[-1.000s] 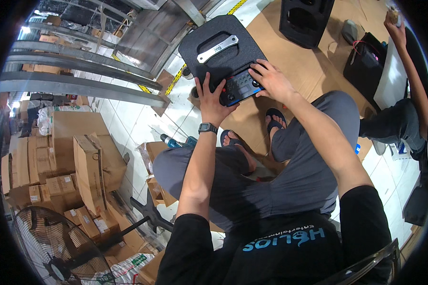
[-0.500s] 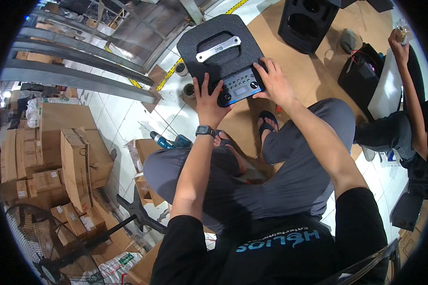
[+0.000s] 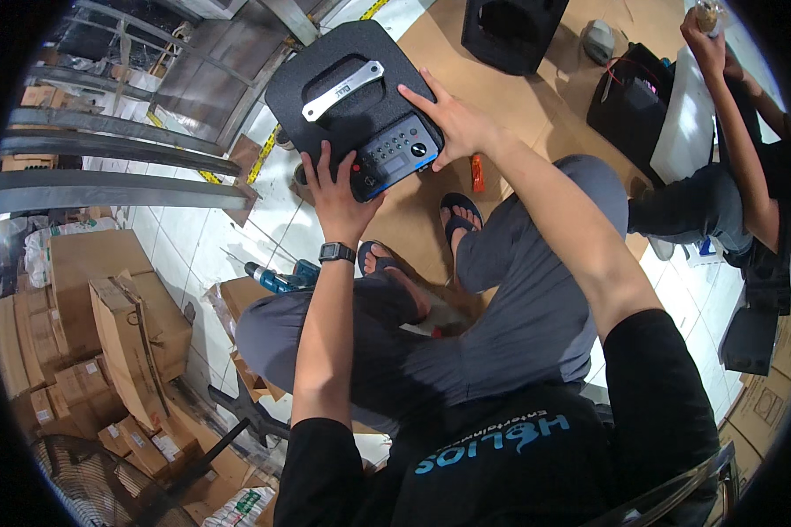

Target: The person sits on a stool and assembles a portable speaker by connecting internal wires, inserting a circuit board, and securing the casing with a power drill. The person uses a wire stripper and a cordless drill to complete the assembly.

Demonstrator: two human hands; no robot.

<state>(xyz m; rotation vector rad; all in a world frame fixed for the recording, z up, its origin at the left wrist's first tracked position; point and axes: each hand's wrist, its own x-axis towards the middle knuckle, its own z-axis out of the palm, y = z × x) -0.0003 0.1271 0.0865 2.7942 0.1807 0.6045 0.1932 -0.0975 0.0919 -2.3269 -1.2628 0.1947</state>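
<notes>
A black portable speaker (image 3: 301,88) with a silver carry handle (image 3: 343,90) on its top lies in front of my crossed legs. Its control panel (image 3: 387,156), with knobs, buttons and a small display, faces up towards me. My left hand (image 3: 341,198) grips the near left side, fingers spread beside the panel. On the right side, my right hand (image 3: 457,127) holds the edge, with the thumb at the near corner and the index finger stretched along the rim. What the undersides of my fingers touch is partly hidden.
A teal cordless drill (image 3: 281,277) lies by my left knee. An orange-red item (image 3: 477,173) is near my foot. Another speaker cabinet (image 3: 511,39) stands beyond on brown cardboard. Cartons (image 3: 141,329) and a fan (image 3: 88,479) are left; a person's hand (image 3: 706,44) holds something at far right.
The whole view has shifted, so most things appear further left. The speaker has moved slightly left over the small cups. My right hand's fingers have spread further up its edge.
</notes>
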